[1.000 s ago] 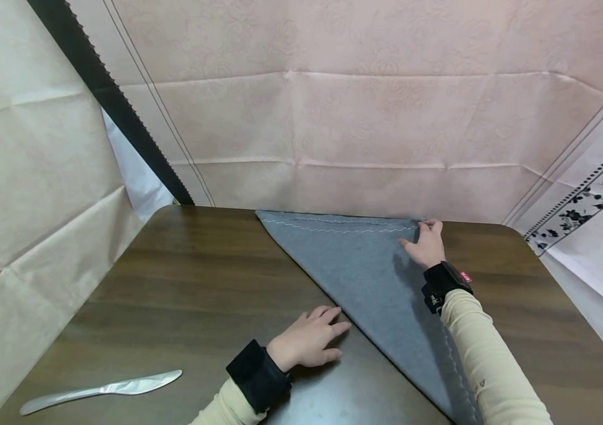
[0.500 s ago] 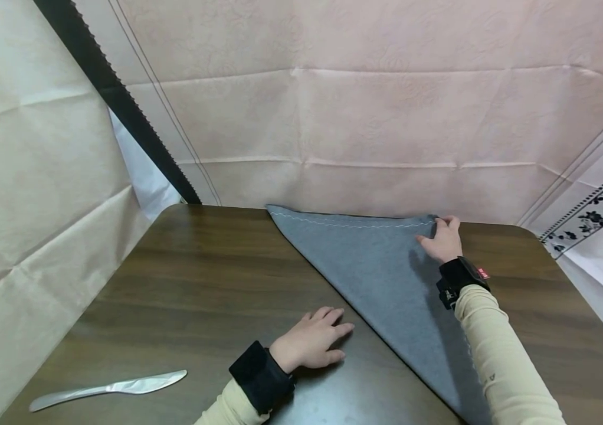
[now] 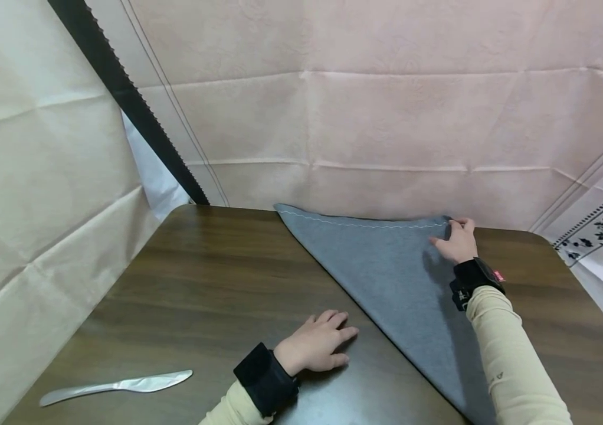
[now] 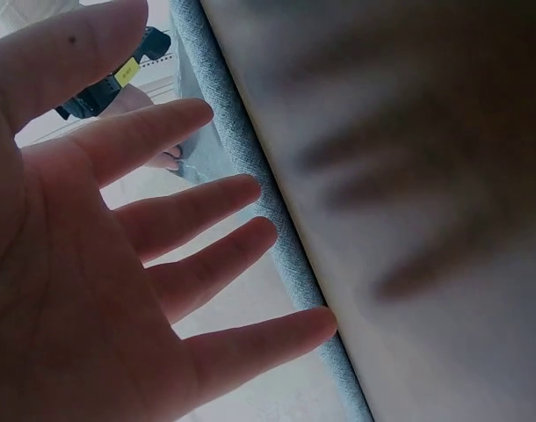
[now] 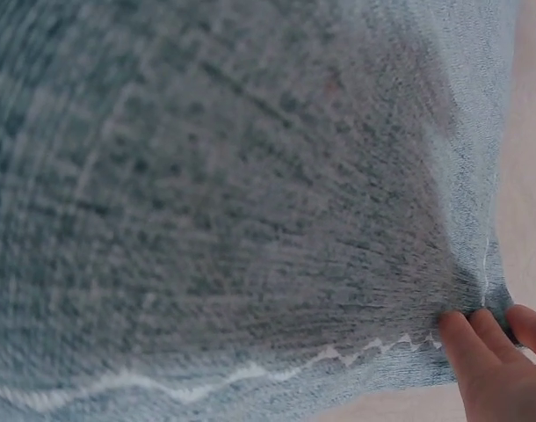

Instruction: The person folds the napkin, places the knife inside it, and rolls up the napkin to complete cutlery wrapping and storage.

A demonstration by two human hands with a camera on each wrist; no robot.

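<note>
A blue-grey cloth (image 3: 381,277) with white stitching along its edges lies folded into a triangle, its long fold running diagonally toward the front right. At its back right corner my right hand (image 3: 455,241) pinches the cloth; in the right wrist view the fingertips (image 5: 457,327) meet at this stitched corner. My left hand (image 3: 314,342) is spread low over the table just left of the fold, holding nothing. In the left wrist view its straight fingers (image 4: 189,211) point toward the folded edge. Whether they touch the tabletop is hard to tell.
A silver table knife (image 3: 118,386) lies at the front left of the brown wooden table (image 3: 200,277). Pale patterned sheets (image 3: 376,124) hang behind the table and down its sides. The cloth's far left tip reaches the back edge.
The whole scene has shifted rightward in the head view. Two stitched edges showed along the cloth's back; now one does. My right hand stays at the corner, and my left hand keeps its spread.
</note>
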